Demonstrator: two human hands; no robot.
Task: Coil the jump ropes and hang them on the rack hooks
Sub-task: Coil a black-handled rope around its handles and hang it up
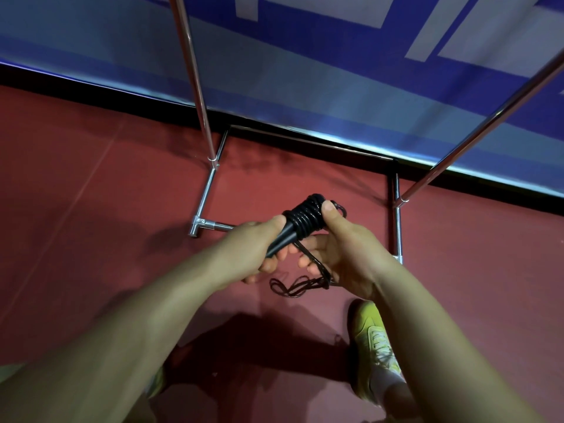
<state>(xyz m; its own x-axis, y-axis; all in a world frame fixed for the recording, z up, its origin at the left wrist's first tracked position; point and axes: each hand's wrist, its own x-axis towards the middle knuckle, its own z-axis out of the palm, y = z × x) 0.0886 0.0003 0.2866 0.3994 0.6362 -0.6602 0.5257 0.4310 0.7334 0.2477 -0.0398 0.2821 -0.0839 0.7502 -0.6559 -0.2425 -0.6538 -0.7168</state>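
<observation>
Your left hand [259,248] grips the black plastic jump-rope handles [282,239], fingers curled round them, thumb on top. The thin black rope [305,219] sits wound in tight turns around the handles' upper end. Your right hand [341,254] pinches that coil, thumb pressed on its far end, fingers curled beneath. A loose tail of rope [297,286] hangs below both hands, above the red floor [91,178]. The chrome tubular rack [201,117] stands just beyond, against the blue wall banner [305,71]. One yellow-green shoe [374,346] shows below.

Single head-worn view, facing forward and steeply down, close over the hands [293,248]
</observation>
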